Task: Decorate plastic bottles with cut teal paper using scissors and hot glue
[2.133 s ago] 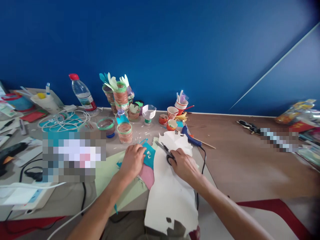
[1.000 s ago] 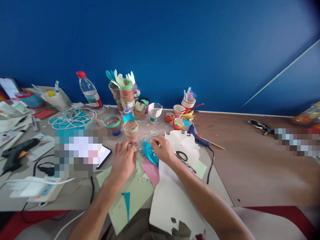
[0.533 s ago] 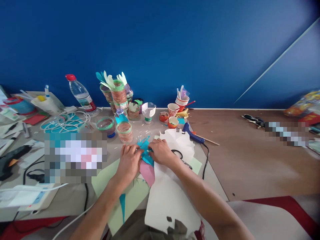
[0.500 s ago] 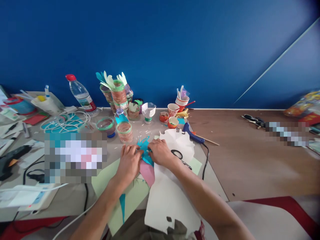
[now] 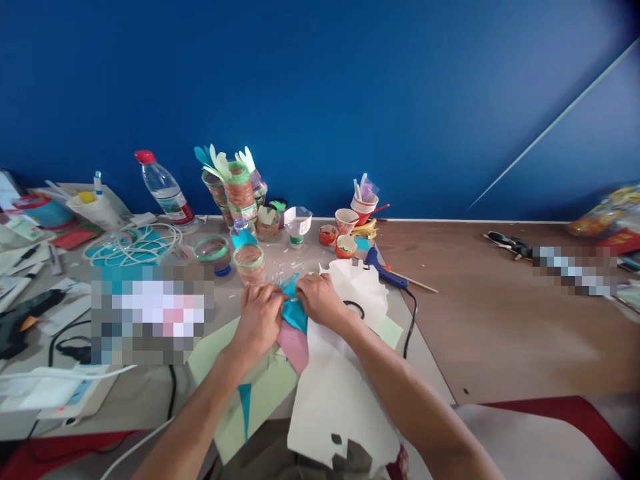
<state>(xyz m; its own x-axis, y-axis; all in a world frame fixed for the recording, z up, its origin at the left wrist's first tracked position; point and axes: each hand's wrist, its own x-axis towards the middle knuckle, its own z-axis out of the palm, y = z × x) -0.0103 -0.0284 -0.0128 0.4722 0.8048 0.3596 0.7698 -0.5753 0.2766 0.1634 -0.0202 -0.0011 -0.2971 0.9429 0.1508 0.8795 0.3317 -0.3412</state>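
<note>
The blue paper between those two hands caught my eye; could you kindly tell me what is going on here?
A person has the left hand and right hand at the blue paper, fingers on it from both sides; how firmly they grip cannot be seen. Pink paper lies nearer the person. A black scissor handle shows on the white paper, with a blue glue gun farther back.

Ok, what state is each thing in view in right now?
Left hand: fingers curled at the teal paper
Right hand: likewise
Teal paper: cut, partly covered
White paper: jagged, holed
Scissors: mostly hidden; blades can't be judged
Blue glue gun: lying down
Red-topped bottle: capped
Cut bottle top: inverted
Power strip: red light lit
</note>
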